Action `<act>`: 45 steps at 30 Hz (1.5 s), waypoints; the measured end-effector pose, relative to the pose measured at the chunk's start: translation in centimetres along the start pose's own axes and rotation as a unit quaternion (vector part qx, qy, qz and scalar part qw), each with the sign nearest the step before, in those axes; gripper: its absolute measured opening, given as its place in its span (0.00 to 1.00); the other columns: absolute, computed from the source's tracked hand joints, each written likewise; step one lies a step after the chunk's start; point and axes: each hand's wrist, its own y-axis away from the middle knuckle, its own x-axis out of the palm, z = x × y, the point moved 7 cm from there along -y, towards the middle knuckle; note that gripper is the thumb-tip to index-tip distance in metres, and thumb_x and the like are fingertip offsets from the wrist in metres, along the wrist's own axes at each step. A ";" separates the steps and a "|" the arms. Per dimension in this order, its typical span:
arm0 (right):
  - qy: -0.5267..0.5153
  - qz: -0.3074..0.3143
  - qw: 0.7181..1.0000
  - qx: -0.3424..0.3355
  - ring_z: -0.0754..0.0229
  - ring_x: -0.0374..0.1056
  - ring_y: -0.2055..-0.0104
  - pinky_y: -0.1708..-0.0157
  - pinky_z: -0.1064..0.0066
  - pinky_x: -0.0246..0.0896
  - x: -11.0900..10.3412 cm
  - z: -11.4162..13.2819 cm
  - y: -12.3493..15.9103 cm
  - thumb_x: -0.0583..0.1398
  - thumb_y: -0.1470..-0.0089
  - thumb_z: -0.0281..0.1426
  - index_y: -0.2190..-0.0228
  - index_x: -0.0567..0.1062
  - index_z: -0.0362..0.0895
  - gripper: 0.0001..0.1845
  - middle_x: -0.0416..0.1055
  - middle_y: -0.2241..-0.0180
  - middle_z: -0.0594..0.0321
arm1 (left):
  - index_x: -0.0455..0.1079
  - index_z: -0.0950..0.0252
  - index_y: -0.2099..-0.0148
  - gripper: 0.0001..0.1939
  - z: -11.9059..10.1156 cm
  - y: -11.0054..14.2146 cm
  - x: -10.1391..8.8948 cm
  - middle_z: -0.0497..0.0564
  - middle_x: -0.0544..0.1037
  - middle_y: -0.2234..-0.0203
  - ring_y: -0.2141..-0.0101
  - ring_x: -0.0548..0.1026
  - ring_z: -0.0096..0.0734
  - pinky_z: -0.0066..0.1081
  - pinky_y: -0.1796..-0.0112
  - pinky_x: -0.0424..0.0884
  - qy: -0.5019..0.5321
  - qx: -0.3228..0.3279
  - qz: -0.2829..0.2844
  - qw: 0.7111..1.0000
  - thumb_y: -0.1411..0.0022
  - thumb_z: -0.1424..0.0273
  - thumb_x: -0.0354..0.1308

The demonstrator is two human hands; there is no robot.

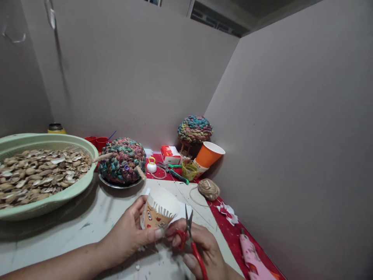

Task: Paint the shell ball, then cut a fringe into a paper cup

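My left hand (pixel 132 227) is closed around a paper cup (pixel 160 218) with a brown printed pattern. The cup is tilted, and a row of short cuts runs along part of its rim. In my right hand (pixel 208 247) is a pair of scissors (pixel 189 229) with red handles, its blades pointing up and slightly parted. The fingertips of my right hand are close to the cup's lower right side; whether they touch it I cannot tell. White paper shows behind the cup.
At left stands a green basket (pixel 74 190) of nut shells. Beyond the cup are a shell-covered ball (pixel 122 161), pliers (pixel 177 175), an orange paper cup (pixel 208 154), a second coloured ball (pixel 195 130) and a twine ball (pixel 209 189). A pink glue gun (pixel 252 252) lies at right.
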 end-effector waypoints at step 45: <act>-0.053 -0.034 0.989 0.134 0.53 0.75 0.60 0.56 0.63 0.70 -0.5 -2.1 -0.3 0.63 0.44 0.44 0.71 0.79 0.39 0.19 0.78 0.61 0.51 | 0.65 0.61 0.37 0.40 -0.8 -0.7 -3.0 0.58 0.81 0.49 0.49 0.76 0.48 0.40 0.47 0.69 -0.170 -0.018 -0.095 0.981 0.51 0.66 0.75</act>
